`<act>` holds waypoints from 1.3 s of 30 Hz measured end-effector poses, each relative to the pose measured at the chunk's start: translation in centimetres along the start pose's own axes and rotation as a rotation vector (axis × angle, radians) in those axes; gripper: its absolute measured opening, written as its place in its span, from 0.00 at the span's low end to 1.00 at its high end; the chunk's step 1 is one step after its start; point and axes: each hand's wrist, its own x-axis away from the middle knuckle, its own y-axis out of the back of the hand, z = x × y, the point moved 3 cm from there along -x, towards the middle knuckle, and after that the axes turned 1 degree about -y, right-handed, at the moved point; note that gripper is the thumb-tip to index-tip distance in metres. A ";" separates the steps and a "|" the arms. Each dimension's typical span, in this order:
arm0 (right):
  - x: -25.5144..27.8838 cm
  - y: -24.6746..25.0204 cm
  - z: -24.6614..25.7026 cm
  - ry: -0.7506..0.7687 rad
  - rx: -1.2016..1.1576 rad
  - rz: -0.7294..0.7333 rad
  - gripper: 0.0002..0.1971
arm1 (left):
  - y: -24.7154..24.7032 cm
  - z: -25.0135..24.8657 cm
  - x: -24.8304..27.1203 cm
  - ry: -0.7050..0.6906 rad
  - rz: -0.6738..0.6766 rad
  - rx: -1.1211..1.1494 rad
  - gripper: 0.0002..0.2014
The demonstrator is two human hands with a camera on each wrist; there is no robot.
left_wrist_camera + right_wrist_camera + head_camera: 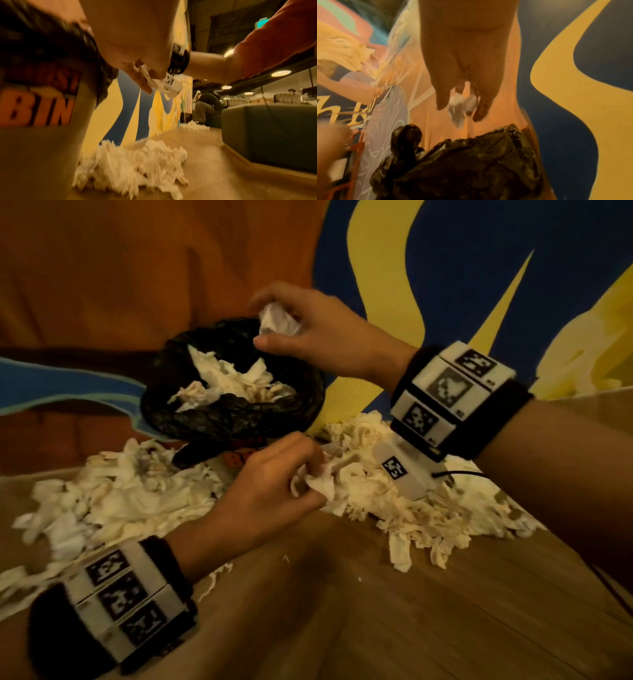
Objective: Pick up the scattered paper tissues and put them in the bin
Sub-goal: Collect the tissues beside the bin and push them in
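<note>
The right hand (329, 333) has its grip curled round a crumpled white paper tissue (277, 320) above the black-bag-lined bin (233, 419), which already holds tissues. The left hand (270, 491) pinches another crumpled tissue (318, 484) over the cream tissue heap (411, 508) scattered on the wooden floor (394, 611).

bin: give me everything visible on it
The bin stands on the floor against the painted wall, lined with a crinkled glossy black bag rolled over its rim. It is open and partly filled with crumpled tissues. The right hand holds a tissue above its opening; loose tissues crowd its base.
</note>
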 end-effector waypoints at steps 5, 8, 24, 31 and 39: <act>0.2 -1.9 -0.1 -0.041 -0.032 0.133 0.21 | 7.6 -2.9 -0.6 -0.025 -0.220 -0.144 0.09; 2.7 -1.2 -1.1 -0.061 -0.092 -0.021 0.15 | 11.5 -1.7 -2.7 0.050 -0.347 -0.287 0.09; 24.2 -6.7 -14.5 -0.625 0.284 0.545 0.27 | -2.4 -1.7 -4.4 -0.152 0.059 -0.439 0.22; 26.0 -9.4 -16.0 -0.537 0.316 0.412 0.29 | -14.0 2.4 -1.3 0.145 0.581 -0.253 0.30; 26.1 -7.2 -15.7 -0.526 0.138 0.297 0.07 | -20.1 5.1 -4.2 0.327 0.596 -0.144 0.17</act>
